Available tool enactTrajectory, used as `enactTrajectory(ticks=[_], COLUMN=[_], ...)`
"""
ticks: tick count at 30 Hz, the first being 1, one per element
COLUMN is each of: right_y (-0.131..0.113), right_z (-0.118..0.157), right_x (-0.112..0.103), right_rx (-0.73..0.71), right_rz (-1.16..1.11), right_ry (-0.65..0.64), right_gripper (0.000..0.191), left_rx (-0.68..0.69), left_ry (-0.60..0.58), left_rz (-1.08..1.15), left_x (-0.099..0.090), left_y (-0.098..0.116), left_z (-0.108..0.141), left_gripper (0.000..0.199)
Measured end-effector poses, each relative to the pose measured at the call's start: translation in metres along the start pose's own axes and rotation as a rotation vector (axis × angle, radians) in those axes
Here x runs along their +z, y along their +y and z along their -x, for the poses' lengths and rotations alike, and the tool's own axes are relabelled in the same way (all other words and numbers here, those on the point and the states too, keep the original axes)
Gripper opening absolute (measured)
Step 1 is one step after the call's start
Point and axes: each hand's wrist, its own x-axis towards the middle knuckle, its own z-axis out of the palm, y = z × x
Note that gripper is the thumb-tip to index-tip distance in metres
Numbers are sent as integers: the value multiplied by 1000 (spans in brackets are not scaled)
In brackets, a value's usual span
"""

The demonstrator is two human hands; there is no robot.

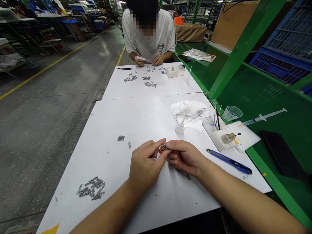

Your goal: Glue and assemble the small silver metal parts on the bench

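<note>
Over the white table, my left hand (147, 161) and my right hand (182, 156) meet at the fingertips. Both pinch one small dark metal part (165, 147) between them. To the left of my hands lie a small cluster of metal parts (121, 138) and a single part (129, 144). A larger loose pile of metal parts (92, 188) sits nearer the table's left edge. Some tiny pieces (188, 177) are scattered below my right hand. A small translucent bottle (179, 127) stands just beyond my hands.
A blue cutter (229, 161) lies right of my right hand. Beyond it are a tool holder (219, 133) with tweezers, a clear cup (232, 113), a syringe (264, 117) and a stained cloth (190, 112). Across the table (146, 113), a person (149, 35) handles small parts.
</note>
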Motion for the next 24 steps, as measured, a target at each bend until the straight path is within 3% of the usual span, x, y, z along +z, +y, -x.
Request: enactTrajectory(ticks=[24], right_y=[0], right_z=[1], right_x=[2], right_rx=[-11], right_rz=[32], right_ry=[-15], right_gripper=[19], left_rx=[57], left_ry=[17], left_rz=[-23], left_x=[-2], left_y=[3], left_z=[0], left_gripper=[21])
